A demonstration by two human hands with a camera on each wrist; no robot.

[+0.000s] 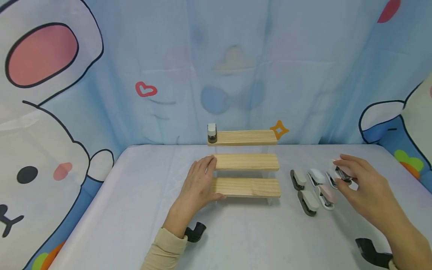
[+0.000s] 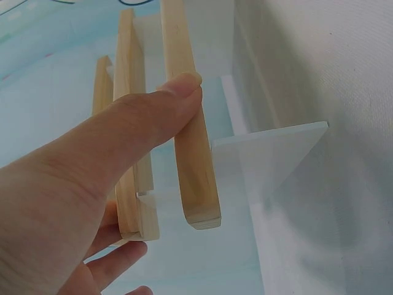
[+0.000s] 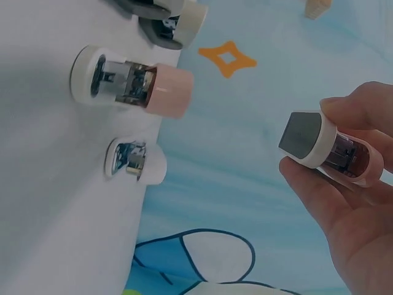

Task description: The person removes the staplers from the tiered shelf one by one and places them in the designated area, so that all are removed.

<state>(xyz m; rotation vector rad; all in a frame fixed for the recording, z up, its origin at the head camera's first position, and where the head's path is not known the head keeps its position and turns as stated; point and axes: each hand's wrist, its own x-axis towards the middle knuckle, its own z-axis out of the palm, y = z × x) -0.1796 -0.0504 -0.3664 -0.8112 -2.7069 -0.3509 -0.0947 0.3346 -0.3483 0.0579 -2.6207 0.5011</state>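
A three-tier wooden display rack point(image 1: 248, 187) with clear supports stands mid-table. My left hand point(image 1: 195, 183) grips its left end; in the left wrist view the thumb presses the lowest board point(image 2: 196, 160), and fingers reach behind the middle board point(image 2: 128, 153). A small pale-grey stapler point(image 1: 212, 131) with a dark base stands at the left end of the top board. My right hand point(image 1: 366, 187) holds a pink-and-white mini stapler point(image 3: 362, 163) between thumb and fingers, above the table. Beneath and left of it sit several more staplers, including a pink one point(image 1: 326, 195) and a white one point(image 1: 316, 176).
Two pale staplers with dark bases point(image 1: 298, 178) stand nearest the rack on its right side. A printed curtain point(image 1: 303, 75) hangs behind the white tabletop point(image 1: 135, 210). Black wrist camera mounts point(image 1: 372, 253) jut from beside both wrists.
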